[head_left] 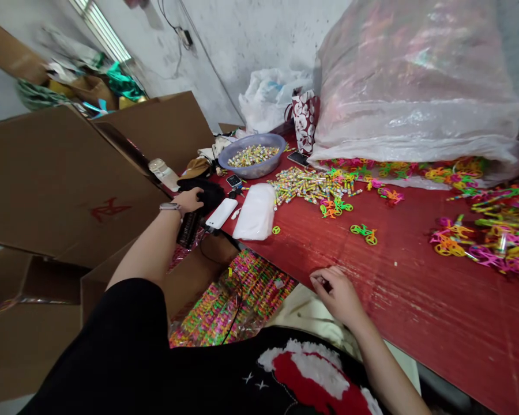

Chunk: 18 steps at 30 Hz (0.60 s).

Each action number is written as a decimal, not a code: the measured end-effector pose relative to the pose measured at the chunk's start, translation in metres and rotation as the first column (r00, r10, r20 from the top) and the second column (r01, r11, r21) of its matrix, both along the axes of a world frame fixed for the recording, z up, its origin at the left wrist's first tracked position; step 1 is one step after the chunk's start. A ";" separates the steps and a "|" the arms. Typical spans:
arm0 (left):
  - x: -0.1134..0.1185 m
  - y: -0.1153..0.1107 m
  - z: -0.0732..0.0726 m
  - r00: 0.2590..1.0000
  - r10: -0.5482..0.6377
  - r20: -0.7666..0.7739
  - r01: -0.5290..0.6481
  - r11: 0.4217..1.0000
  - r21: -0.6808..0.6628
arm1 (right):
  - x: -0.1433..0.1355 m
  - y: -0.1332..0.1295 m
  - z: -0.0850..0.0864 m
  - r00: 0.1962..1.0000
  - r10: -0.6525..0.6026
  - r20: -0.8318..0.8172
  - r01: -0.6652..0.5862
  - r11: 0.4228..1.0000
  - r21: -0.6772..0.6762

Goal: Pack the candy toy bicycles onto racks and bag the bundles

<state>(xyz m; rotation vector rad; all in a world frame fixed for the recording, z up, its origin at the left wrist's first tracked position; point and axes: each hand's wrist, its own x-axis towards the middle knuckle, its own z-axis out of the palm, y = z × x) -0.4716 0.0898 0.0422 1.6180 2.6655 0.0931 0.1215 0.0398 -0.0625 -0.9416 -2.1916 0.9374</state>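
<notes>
Well, black cloth (pixel 206 196): soft and fuzzy, bunched at the left end of the table, near a clear bottle (pixel 164 174).
Left hand (pixel 190 200): on the black cloth, fingers bent; its underside is hidden, so I can't tell if it grips or just rests.
Right hand (pixel 337 293): at the table's front edge, loosely curled, a narrow gap between thumb and fingers.
Phone (pixel 222 214): white, smooth, flat, rounded corners, just beside 2 small white pieces (pixel 236 214).
Watch (pixel 234 181): square dark face, lying behind the phone.
Plastic sheets (pixel 256 212): white, filmy, in a flat oblong stack, with 1 small yellow-green wheel (pixel 276 230) to the right.
Basin (pixel 264 169): round, bluish, wide-rimmed plastic, holding small patterned tubes.
Tube pile (pixel 307 185): slim yellow and white sticks, loosely heaped on the table.
Toy bicycles (pixel 364 233): thin plastic, round-wheeled, in green, orange, pink and yellow; more lie heaped at the right.
Gift bag (pixel 304 122): dark red with white flowers, upright against the sack.
Sack (pixel 415 98): huge, cloudy, wrinkled plastic, with bright toys at its mouth.
Table (pixel 311 242): red, scuffed surface.
Open carton (pixel 194 274): brown cardboard below the table edge, holding rows of bright plastic pieces.
Wall (pixel 259 40): pale, stained.
</notes>
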 end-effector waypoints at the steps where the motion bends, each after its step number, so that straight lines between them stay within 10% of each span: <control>1: 0.002 -0.001 -0.007 1.000 0.013 0.013 -0.013 1.000 0.018 | 0.000 0.000 0.000 1.000 0.000 -0.004 0.000 1.000 0.001; 10: 0.032 -0.005 -0.052 0.998 0.062 0.020 -0.065 0.969 0.240 | 0.000 0.000 -0.001 1.000 0.004 -0.012 -0.004 1.000 0.008; 18: 0.046 -0.016 -0.045 0.997 0.080 -0.020 -0.068 0.936 0.345 | 0.000 0.000 0.000 1.000 -0.006 0.000 0.006 1.000 0.008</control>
